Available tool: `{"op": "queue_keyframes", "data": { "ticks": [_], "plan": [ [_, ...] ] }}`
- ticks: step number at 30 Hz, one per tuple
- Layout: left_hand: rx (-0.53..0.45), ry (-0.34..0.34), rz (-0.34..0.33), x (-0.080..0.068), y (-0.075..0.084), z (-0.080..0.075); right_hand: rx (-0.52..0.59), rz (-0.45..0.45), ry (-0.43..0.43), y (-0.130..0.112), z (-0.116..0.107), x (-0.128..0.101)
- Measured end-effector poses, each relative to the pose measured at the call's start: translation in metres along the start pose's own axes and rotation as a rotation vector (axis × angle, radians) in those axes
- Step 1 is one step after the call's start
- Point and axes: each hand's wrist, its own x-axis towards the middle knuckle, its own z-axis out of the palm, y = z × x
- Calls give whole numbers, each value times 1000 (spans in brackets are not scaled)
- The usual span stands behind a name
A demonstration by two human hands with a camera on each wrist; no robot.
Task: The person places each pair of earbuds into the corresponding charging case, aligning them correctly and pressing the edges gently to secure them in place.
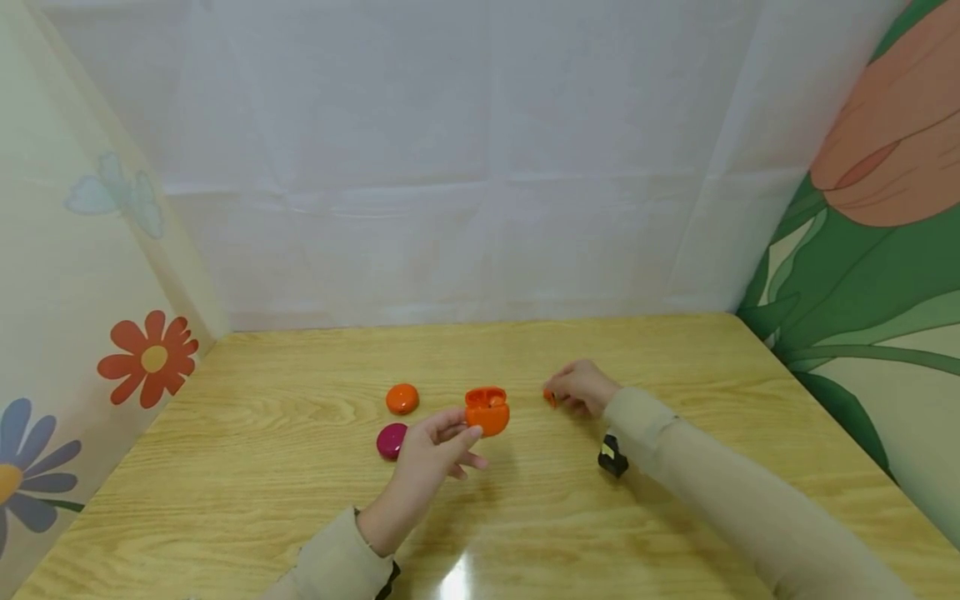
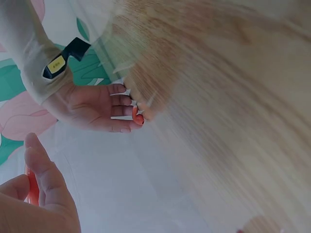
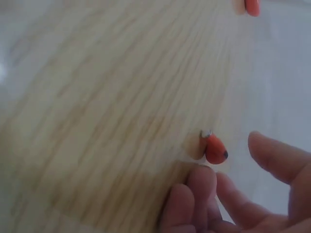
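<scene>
My left hand (image 1: 453,440) holds a small orange earbud case (image 1: 487,411) with its lid up, just above the middle of the wooden table (image 1: 675,358). In the left wrist view only a sliver of that case (image 2: 31,187) shows behind my fingers. A single orange earbud (image 1: 550,398) lies on the table to the right of the case. My right hand (image 1: 564,395) is at it with loosely bent fingers. In the right wrist view the earbud (image 3: 215,149) sits on the wood just beyond my fingertips (image 3: 201,177), not gripped. The left wrist view shows the same earbud (image 2: 138,116) at those fingertips.
A closed orange round case (image 1: 402,398) and a magenta one (image 1: 392,440) lie left of my left hand. White sheeting backs the table, with flower-patterned walls on both sides. A blurred orange object (image 3: 251,6) shows at the top of the right wrist view.
</scene>
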Motion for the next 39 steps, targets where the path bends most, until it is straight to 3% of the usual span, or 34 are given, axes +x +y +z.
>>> {"op": "queue_keyframes", "data": {
  "ticks": [7, 15, 21, 25, 29, 39],
  "plan": [
    [-16, -8, -8, 0, -2, 1, -77, -10, -40, -4, 0, 4],
    [-24, -22, -13, -1, -2, 1, -120, -47, 23, -2, 6, 7],
    [-26, -20, -16, -1, -3, 1, -237, -83, 80, -1, 12, 7],
    [-19, -11, -13, -1, -4, 1, -259, -87, 83, -2, 12, 7],
    [-22, -8, -14, -1, -5, 1, -241, -82, 61, -1, 9, 6],
    [-24, -11, -1, -1, -4, 1, -38, -59, -29, 1, 1, 1]
  ]
}}
